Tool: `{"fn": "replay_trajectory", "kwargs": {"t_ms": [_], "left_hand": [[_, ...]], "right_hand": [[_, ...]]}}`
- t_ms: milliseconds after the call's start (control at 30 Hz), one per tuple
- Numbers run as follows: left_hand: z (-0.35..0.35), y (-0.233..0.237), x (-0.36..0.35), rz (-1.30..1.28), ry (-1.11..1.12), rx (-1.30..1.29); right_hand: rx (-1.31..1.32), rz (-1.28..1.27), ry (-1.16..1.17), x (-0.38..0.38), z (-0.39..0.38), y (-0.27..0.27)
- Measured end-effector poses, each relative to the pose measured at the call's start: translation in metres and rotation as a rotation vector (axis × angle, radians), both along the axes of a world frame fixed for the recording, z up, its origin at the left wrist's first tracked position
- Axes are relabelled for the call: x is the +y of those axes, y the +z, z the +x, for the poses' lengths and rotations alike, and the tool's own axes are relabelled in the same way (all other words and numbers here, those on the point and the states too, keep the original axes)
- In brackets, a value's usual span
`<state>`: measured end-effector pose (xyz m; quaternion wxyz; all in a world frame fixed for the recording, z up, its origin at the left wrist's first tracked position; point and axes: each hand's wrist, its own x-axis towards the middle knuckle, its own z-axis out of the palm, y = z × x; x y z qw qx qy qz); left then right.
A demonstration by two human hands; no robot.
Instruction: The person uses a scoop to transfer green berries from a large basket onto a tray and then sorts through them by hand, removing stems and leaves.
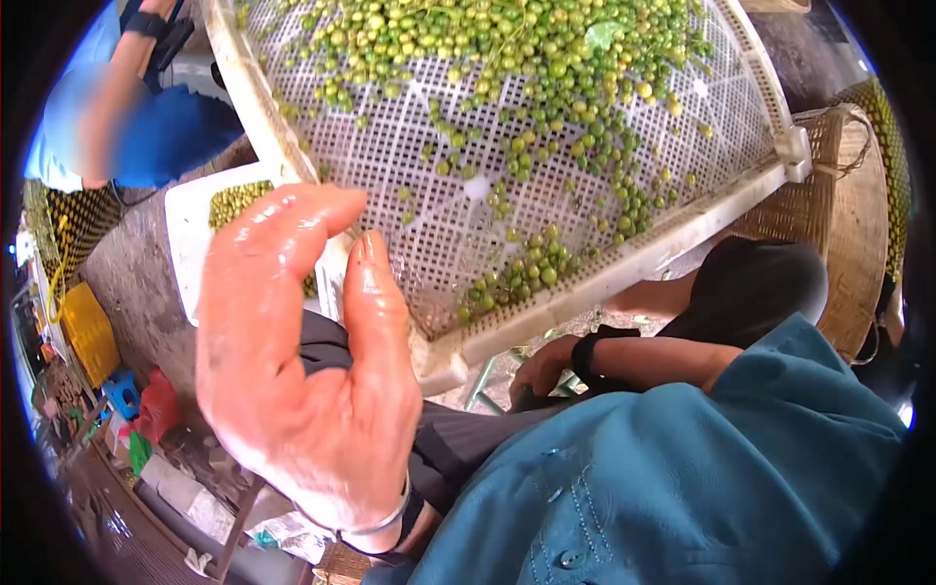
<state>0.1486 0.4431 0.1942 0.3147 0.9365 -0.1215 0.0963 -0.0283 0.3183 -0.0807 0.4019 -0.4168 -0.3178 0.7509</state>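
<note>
My left hand (pixel 312 351), wet and shiny, is raised near the camera at the tray's lower left corner. Its fingers are curved, with a gap between thumb and index finger and nothing visible between them. Beyond it a white mesh tray (pixel 375 161) is tilted, with small green round fruits (pixel 546 49) heaped at the top and scattered lower down. My right hand (pixel 544 369), with a black wristband, is low beneath the tray's front edge; its fingers are partly hidden. Behind my left hand, a white container (pixel 188 219) holds more green fruits.
A woven basket (pixel 843 195) stands at the right. Another person's arm (pixel 122 73) and blue clothing show at upper left. At left are a yellow object (pixel 88 331), a blue stool-like item (pixel 122 393) and a red bag (pixel 158 408).
</note>
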Motion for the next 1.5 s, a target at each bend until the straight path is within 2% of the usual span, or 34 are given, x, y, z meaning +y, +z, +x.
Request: {"fn": "replay_trajectory", "kwargs": {"t_ms": [67,133,200,267,300,367,400,433,467,500,600,667,700,867,1000,1033,1133,1200,1233,1267,1400,1500], "left_hand": [[0.009,-0.007,-0.003,-0.055,-0.006,0.036],[0.015,-0.009,-0.005,0.065,-0.075,0.013],[0.021,-0.017,-0.005,0.143,-0.156,-0.01],[0.025,-0.031,-0.004,0.149,-0.19,-0.043],[0.024,-0.037,-0.003,0.148,-0.217,-0.055],[0.015,-0.039,-0.005,-0.037,-0.232,-0.016],[0.009,-0.037,-0.008,-0.143,-0.216,0.004],[0.002,-0.033,-0.009,-0.14,-0.223,0.013],[-0.003,-0.028,-0.01,-0.167,-0.206,0.001],[-0.006,-0.025,-0.009,-0.194,-0.186,-0.018],[-0.014,-0.023,-0.001,-0.184,-0.183,0.031],[-0.02,-0.023,0.002,-0.199,-0.136,0.076],[-0.02,-0.022,0.001,-0.225,-0.118,0.087],[-0.018,-0.032,0.005,-0.228,-0.073,0.124],[-0.015,-0.039,0.002,-0.206,-0.045,0.13],[-0.015,-0.04,0.002,-0.198,-0.054,0.125],[-0.015,-0.044,0.0,-0.157,-0.072,0.135],[-0.015,-0.047,-0.005,-0.142,-0.038,0.156],[-0.014,-0.05,-0.005,-0.16,-0.06,0.115],[-0.012,-0.053,-0.007,-0.179,-0.081,0.075],[-0.008,-0.058,-0.01,-0.2,-0.063,0.13],[0.0,-0.065,-0.011,-0.051,-0.078,0.085]], "right_hand": [[0.007,-0.026,-0.028,0.001,0.017,0.009],[-0.076,-0.037,0.018,0.007,0.025,0.012],[-0.103,-0.007,0.015,0.011,0.021,-0.006],[-0.116,-0.093,0.021,0.009,0.018,-0.04],[-0.161,-0.081,-0.182,-0.009,0.002,-0.092],[-0.583,-0.331,-0.258,-0.037,0.017,-0.119],[-0.789,-0.382,-0.462,-0.045,0.016,-0.133],[-0.985,-0.444,-0.669,-0.054,0.015,-0.148],[-0.835,-0.552,-0.907,-0.062,0.031,-0.114],[-0.845,-0.542,-0.909,-0.058,0.042,-0.125],[-1.142,-0.423,-0.706,-0.037,0.058,-0.132],[-0.621,-0.512,-0.758,-0.026,0.066,-0.075],[-0.596,-0.573,-0.78,-0.023,0.064,-0.084],[-0.92,-0.654,-0.989,-0.05,0.057,-0.104],[-1.045,-0.692,-1.083,-0.059,0.052,-0.103],[-1.02,-0.748,-1.011,-0.053,0.052,-0.081],[-1.076,-0.662,-0.941,-0.034,0.052,-0.082],[-1.012,-0.7,-0.661,-0.021,0.051,-0.076],[-1.184,-0.651,-0.72,-0.017,0.046,-0.066],[-1.22,-0.643,-0.744,-0.016,0.046,-0.066],[-1.188,-0.629,-0.73,-0.01,0.042,-0.073],[-1.172,-0.633,-0.714,-0.007,0.043,-0.074]]}}
